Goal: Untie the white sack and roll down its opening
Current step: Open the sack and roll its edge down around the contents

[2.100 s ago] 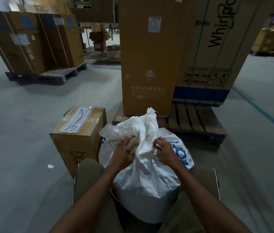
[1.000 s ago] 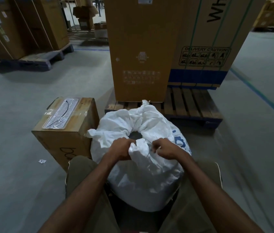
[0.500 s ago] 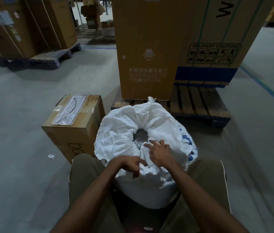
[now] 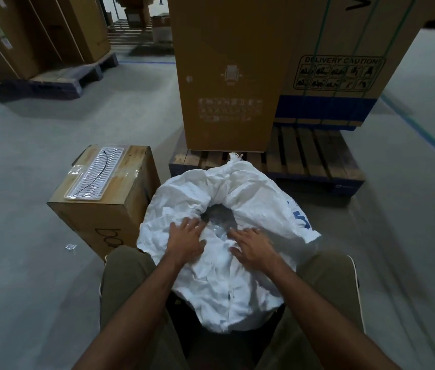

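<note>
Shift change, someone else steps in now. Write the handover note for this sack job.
Left hand: open, fingers flat on the near rim of the white sack.
Right hand: open, flat on the same rim.
Sack stands between the knees, beside the small carton.
Done: untied, mouth open, rim partly rolled.
Left: roll the near side down evenly.

The sack [image 4: 248, 188] stands between the knees, both hands on its near rim; a carton [image 4: 109, 209] at ten o'clock, a pallet [image 4: 315, 161] with tall boxes [image 4: 227, 76] at twelve
</note>
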`<state>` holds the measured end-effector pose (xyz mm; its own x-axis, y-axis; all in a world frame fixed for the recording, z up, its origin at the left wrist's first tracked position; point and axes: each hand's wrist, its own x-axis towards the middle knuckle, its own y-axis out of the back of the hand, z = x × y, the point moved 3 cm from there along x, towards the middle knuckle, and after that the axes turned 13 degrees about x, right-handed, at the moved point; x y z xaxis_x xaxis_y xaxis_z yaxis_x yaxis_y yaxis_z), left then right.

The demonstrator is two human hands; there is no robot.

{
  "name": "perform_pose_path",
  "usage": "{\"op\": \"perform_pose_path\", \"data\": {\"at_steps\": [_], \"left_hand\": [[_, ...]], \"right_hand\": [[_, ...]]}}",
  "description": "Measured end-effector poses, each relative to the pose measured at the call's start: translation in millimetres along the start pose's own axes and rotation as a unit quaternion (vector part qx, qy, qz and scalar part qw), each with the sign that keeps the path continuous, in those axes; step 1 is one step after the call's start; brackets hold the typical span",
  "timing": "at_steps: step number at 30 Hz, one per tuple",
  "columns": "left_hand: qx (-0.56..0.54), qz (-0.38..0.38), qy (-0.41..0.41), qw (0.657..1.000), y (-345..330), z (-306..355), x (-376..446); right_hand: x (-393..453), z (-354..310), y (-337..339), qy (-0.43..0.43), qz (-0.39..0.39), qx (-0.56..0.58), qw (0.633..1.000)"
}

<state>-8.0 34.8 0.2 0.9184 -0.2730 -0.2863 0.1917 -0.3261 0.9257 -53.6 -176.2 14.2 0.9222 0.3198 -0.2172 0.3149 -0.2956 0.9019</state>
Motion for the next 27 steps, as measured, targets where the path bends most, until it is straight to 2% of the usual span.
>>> {"op": "perform_pose_path", "data": {"at_steps": [4, 7, 8, 10, 12, 13, 15, 17, 19, 24, 27], "left_hand": [[-0.055, 0.0, 0.09, 0.994, -2.2, -33.4, -3.0], [-0.114, -0.076, 0.115, 0.984, 6.2, -40.9, 3.9], [-0.117, -0.07, 0.12, 0.983, 14.6, -36.1, 6.2], [-0.084, 0.031, 0.095, 0.991, 37.3, -18.5, 11.8], [-0.051, 0.145, 0.008, 0.988, 57.6, 5.1, 21.8], [-0.053, 0.163, -0.035, 0.985, 63.2, 14.4, 28.9], [-0.086, 0.11, -0.069, 0.988, 60.8, 21.7, 48.3], [-0.103, 0.027, -0.057, 0.993, 47.3, 16.4, 66.6], [-0.092, -0.015, -0.03, 0.995, 30.5, 3.0, 80.5], [-0.148, 0.048, 0.055, 0.986, 23.6, -37.6, 104.4], [-0.163, 0.048, 0.086, 0.982, 21.9, -52.4, 120.6]], "right_hand": [[-22.1, 31.8, 17.5, -0.043, 0.032, -0.081, 0.995], [-13.6, 30.7, 28.6, -0.088, 0.057, -0.057, 0.993], [-6.5, 25.9, 30.6, -0.091, 0.063, -0.044, 0.993], [9.3, 14.9, 31.7, -0.076, 0.068, -0.039, 0.994], [25.0, 6.0, 31.3, -0.065, 0.075, -0.034, 0.994], [31.6, 3.1, 31.0, -0.077, 0.072, -0.02, 0.994], [42.0, 4.6, 27.7, -0.124, 0.039, 0.014, 0.991], [47.9, 15.4, 22.1, -0.17, 0.008, 0.031, 0.985], [50.7, 34.5, 21.8, -0.211, 0.007, 0.047, 0.976], [56.9, 88.4, 41.7, -0.284, 0.046, 0.078, 0.955], [65.1, 118.0, 59.6, -0.323, 0.078, 0.092, 0.939]]}}
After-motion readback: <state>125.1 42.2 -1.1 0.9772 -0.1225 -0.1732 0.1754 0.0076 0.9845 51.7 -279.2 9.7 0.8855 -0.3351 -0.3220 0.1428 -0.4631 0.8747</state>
